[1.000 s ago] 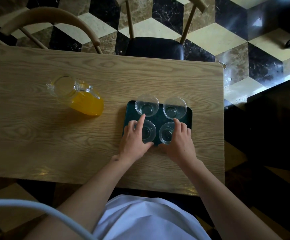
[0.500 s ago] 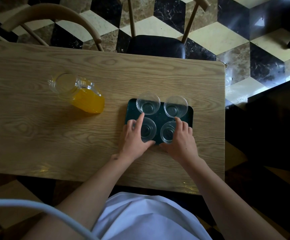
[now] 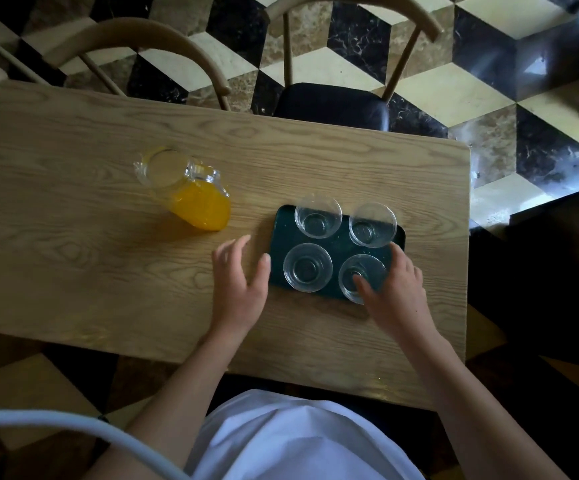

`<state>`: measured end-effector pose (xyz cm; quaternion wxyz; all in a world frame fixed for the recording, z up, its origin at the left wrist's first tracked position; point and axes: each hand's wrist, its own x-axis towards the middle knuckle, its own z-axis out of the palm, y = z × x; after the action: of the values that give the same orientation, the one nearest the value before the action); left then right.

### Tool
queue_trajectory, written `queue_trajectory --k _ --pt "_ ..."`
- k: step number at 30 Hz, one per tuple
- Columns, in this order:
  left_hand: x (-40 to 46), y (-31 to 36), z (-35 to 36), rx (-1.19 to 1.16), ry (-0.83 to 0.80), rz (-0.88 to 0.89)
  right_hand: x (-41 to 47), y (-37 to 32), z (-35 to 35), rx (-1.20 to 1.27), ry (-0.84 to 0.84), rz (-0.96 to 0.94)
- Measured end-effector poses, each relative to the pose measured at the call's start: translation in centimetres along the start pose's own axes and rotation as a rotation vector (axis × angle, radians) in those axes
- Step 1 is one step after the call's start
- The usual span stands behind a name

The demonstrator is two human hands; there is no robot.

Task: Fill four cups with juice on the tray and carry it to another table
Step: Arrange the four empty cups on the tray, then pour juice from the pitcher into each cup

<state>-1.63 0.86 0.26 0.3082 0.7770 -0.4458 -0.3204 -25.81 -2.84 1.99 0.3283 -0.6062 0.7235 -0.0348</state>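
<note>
A dark green tray [image 3: 337,244] lies on the wooden table [image 3: 73,237] and carries several empty clear glass cups: far left [image 3: 317,216], far right [image 3: 372,224], near left [image 3: 307,267], near right [image 3: 360,277]. A glass pitcher [image 3: 187,192] partly full of orange juice stands to the tray's left. My left hand [image 3: 241,289] hovers open just left of the tray, fingers spread, holding nothing. My right hand [image 3: 397,291] rests around the near right cup, thumb on its rim and fingers behind it.
Two wooden chairs [image 3: 333,102] stand at the table's far side. The table's right edge [image 3: 468,237] is close to the tray, with patterned floor beyond. A pale cable [image 3: 73,431] crosses the lower left.
My left hand has come off the near left cup and moved left, off the tray, toward the pitcher. My right hand has stayed at the near right cup.
</note>
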Motion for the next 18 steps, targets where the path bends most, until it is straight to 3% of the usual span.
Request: queue_trajectory --k 5,11,18 --pt "1.8 -0.3 -4.3 -0.334 0.114 -0.326 -0.8 -3.4 -0.1 0.039 0.054 -0.104" --pt "4.1 -0.3 -8.3 -0.485 0.291 -0.303 -0.6 -9.9 1.3 0.193 -0.002 -0.288" --pt "8.9 -2.1 -10.7 -0.771 0.383 -0.470 2.9 -18.1 3.6 0.378 -0.122 -0.341"
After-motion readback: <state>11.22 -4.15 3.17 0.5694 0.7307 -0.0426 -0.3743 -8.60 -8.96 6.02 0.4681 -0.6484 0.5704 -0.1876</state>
